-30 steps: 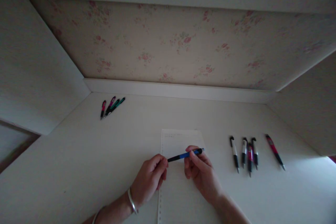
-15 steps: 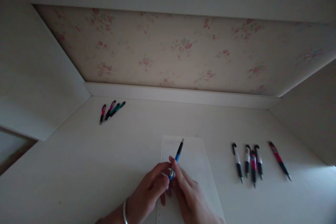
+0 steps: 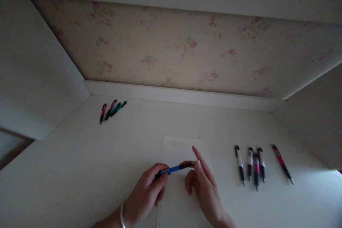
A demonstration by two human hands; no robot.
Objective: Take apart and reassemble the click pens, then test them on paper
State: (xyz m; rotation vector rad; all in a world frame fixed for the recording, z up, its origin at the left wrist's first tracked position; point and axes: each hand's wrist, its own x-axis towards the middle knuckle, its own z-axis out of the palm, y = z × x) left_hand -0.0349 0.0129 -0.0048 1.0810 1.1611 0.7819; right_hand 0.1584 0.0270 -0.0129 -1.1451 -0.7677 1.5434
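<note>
A blue and black pen (image 3: pixel 175 169) is held slanted above a sheet of punched paper (image 3: pixel 176 206). My left hand (image 3: pixel 146 188), with a light bracelet at its wrist, is closed round the pen's back end. At the pen's tip is my right hand (image 3: pixel 205 188), its thumb and another finger pinching the point while the index finger stretches out forward. Small lines of writing show at the paper's top left; the hands cover part of the sheet.
At the back left of the white desk (image 3: pixel 80 171) lie several pens, among them a red pen (image 3: pixel 103 114) and a green pen (image 3: pixel 118 109). On the right lie white pens (image 3: pixel 239 160) and red pens (image 3: pixel 281 162). Floral wallpaper (image 3: pixel 160 50) covers the back wall.
The pen has turned from steeply upright to nearly level, its tip now pointing right. My right hand has moved from the pen's middle to its tip, and its index finger has straightened.
</note>
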